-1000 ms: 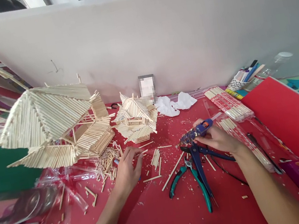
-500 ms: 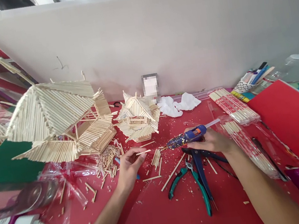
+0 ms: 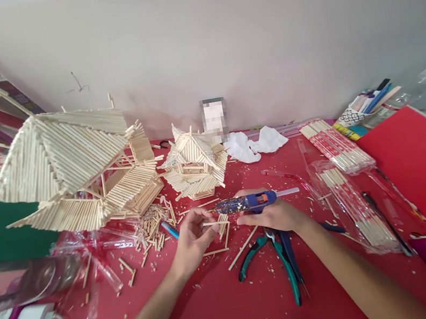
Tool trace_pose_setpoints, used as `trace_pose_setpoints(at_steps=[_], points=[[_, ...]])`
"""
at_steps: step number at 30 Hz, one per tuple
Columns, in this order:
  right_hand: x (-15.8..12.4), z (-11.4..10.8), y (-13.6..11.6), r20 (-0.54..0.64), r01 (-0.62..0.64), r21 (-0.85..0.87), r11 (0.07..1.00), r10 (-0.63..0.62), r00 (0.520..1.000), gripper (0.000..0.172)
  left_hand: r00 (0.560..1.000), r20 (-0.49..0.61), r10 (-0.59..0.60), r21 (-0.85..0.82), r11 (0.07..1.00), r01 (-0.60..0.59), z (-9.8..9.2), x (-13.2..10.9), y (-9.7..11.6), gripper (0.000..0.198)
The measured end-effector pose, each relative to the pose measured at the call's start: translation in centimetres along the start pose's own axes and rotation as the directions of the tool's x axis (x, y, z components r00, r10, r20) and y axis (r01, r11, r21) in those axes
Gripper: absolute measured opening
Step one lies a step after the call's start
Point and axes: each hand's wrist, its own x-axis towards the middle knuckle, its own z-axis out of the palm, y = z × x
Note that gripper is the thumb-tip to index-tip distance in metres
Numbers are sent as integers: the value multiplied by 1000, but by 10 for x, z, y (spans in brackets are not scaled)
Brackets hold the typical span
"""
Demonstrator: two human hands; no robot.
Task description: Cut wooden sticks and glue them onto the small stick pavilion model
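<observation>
Between the fingertips of my left hand (image 3: 194, 240) is a short wooden stick (image 3: 216, 223), held nearly level. My right hand (image 3: 274, 216) is wrapped round a blue glue gun (image 3: 245, 202), whose nozzle points left and reaches my left fingers. A clear glue stick (image 3: 287, 191) pokes out of its back end. Under the held stick, several cut sticks (image 3: 224, 228) lie on the red table (image 3: 206, 313). Below my right hand rest green-handled pliers (image 3: 286, 269) and a dark blue tool (image 3: 292, 260), partly covered by the hand.
A large stick-built house (image 3: 61, 157) stands left and a small stick pavilion (image 3: 197, 165) stands behind my hands. Crumpled tissue (image 3: 253, 144) lies beside it. Packs of sticks (image 3: 337, 147), a red board (image 3: 422, 168) and a pen cup (image 3: 352, 113) are at right. Stick offcuts (image 3: 154, 226) lie left.
My right hand has moved the glue gun left, bringing its nozzle to my left fingers. The left hand's stick has shifted slightly right and down. The camera view has tilted down a little.
</observation>
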Motion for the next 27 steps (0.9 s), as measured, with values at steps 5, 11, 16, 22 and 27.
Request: trace_pose_setpoints(at_steps=[5,11,16,22,27], points=[[2,9,2,1,18,-13,1000,-18,1000,26,998,58,9,-57,998,-6,12,3,-3,43],[2,10,-6,-75,19,-33,999,-21,997,19,998,-58,30,-51,998,-33,27,3,-5,39],[3,12,-7,-152,48,-91,995,-62,986,21,988,-156,-22,-34,999,17,41,0,-10,38],[1,7,-4,-97,59,-81,995,-67,993,23,977,-211,1,-43,999,-10,41,-2,-11,36],[-6,-22,10,-21,45,39,998,-44,999,37,942,-334,-42,-269,962,-53,34,-1,-6,36]])
